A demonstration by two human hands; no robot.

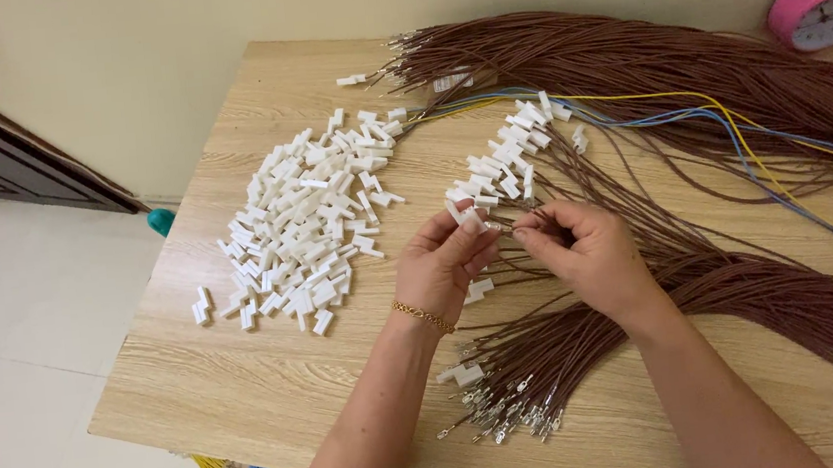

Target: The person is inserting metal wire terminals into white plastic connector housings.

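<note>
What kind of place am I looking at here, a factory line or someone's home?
Probably a home used for piecework, not a factory line: a wooden table by a tiled floor, a pink alarm clock, and loose heaps of white plastic connectors and brown wires.

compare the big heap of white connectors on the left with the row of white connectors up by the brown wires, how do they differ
The loose heap is far larger and spreads over bare table; the row is a smaller, narrower cluster. The heap's pieces lie with no wires showing among them, while the row lies right beside the brown wires, though whether its pieces are fitted on wires cannot be told. Both hold small white plastic housings of the same kind.
</note>
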